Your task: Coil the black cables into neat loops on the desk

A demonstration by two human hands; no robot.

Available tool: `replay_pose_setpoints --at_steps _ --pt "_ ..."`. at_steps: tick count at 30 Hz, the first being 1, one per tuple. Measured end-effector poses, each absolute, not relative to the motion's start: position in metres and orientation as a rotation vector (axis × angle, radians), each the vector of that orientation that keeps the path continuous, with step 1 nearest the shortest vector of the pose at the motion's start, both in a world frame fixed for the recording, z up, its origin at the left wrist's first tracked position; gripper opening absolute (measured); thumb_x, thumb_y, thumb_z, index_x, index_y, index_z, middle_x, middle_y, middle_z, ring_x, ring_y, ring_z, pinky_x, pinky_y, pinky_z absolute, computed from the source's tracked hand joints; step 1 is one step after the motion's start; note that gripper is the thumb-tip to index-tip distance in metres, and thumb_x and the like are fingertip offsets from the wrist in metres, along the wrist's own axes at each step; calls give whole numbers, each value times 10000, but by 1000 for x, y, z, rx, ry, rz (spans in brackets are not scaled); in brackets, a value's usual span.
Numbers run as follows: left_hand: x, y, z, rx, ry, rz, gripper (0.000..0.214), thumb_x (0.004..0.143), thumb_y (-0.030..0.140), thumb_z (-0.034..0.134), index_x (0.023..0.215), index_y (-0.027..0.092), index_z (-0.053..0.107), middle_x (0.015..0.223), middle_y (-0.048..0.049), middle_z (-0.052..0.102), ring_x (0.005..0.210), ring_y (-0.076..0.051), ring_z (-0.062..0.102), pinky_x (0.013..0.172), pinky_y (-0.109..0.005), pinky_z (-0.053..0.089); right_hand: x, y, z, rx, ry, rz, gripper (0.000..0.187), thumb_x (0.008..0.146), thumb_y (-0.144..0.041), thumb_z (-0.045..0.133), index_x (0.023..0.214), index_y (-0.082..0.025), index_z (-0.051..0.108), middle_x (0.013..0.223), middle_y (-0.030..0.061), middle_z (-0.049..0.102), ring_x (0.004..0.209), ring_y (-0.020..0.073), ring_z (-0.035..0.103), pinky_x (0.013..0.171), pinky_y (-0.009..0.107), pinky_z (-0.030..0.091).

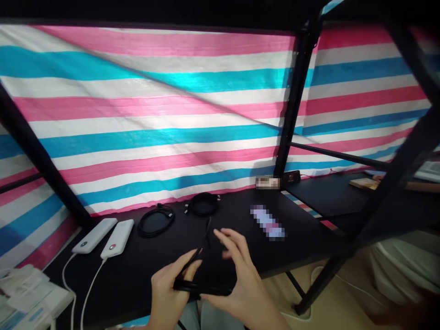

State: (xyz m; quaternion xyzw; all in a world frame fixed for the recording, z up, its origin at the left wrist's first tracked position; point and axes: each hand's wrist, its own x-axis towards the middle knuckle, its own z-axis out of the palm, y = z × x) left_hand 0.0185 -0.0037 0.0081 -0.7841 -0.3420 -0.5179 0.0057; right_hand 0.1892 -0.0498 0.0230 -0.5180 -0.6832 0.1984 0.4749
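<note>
My left hand [168, 293] grips a black cable [201, 240] low in the view, and its thin length rises past my fingers. A stiff black connector or plug end [201, 288] runs from that hand across to my right hand [237, 270]. The lower palm of my right hand touches the end of this black piece, and its fingers are spread apart above it. Two coiled black cables [156, 221] [203, 204] lie farther along the black desk [227, 243], out of reach of my fingers.
Two white power banks [94, 235] [117, 238] with white cables lie at the desk's left. Papers [27, 293] sit lower left. Two blurred objects [267, 222] [267, 183] lie to the right. Black metal frame posts [295, 101] stand before a striped tarp [154, 110].
</note>
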Motion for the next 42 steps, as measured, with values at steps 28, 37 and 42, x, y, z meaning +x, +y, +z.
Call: replay_pose_setpoints --at_steps 28,37,42 --pt "-3 77 -16 -2680 -1104 -1282 531 737 -26 363 1132 229 609 980 -23 671 782 -88 675 682 -148 522 205 35 -19 -1339 -1707 371 200 775 -357 600 765 -220 455 757 -12 457 743 177 461 772 345 400" --pt "19 61 -14 -2763 -1048 -1448 307 824 140 541 1114 237 571 824 0 682 739 -111 653 684 -211 543 191 30 -11 -1286 -1578 294 149 799 -280 588 735 -218 470 740 -12 462 739 168 467 720 313 390" --pt "18 47 -23 -2481 -926 -1741 164 802 116 594 911 208 514 992 -54 662 948 -151 645 768 -257 558 190 26 -11 -1354 -1366 221 144 788 -324 609 738 -215 529 725 -1 495 729 175 481 680 304 399"
